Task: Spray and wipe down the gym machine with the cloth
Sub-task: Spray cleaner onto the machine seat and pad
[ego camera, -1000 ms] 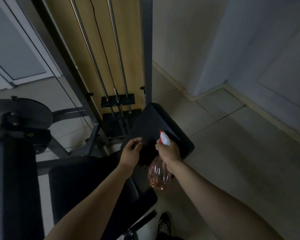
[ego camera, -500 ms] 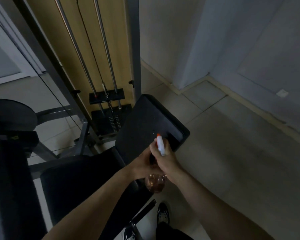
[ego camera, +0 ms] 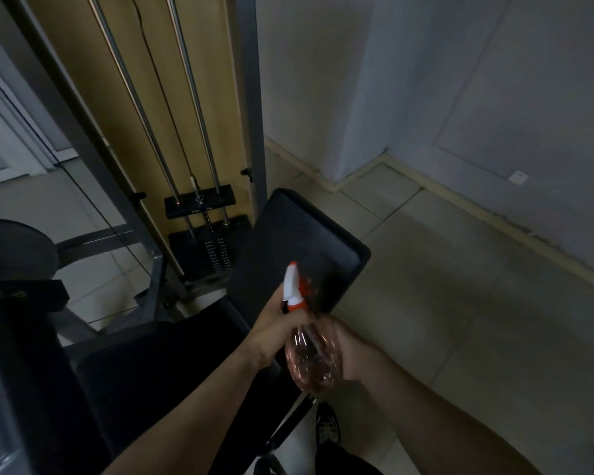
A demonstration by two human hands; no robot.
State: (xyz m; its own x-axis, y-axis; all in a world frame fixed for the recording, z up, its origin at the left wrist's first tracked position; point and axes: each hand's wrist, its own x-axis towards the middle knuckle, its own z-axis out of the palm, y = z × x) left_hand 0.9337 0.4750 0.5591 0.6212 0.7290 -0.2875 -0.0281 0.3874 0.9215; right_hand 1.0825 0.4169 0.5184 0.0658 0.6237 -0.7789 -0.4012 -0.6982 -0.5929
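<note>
Pink-tinted clear plastic, that's the spray bottle (ego camera: 311, 359), and I've got both hands on it, right in front of the black pad (ego camera: 309, 241) of the gym machine. The left hand (ego camera: 271, 329) is wrapped round the neck just under the orange collar. The right hand (ego camera: 348, 347) is curled round the belly of the bottle from its right side. So both are clamped on the bottle, nothing loose. The white nozzle (ego camera: 292, 281) shows against the near part of the pad, tipped a little to the left.

This reads to me as a re-grip ahead of spraying. To do it well, I'd settle on one hand for the trigger and get a finger properly onto it. Then I'd aim the nozzle squarely at the pad's face, not past its edge onto the tiled floor (ego camera: 460, 303). A light mist, spread across, so it doesn't run down.

The cloth I can't see anywhere in this view. The light is dim and it may be tucked under a hand; I can't tell. Both forearms come up from the bottom of the view, wrists close, meeting at the bottle.
</note>
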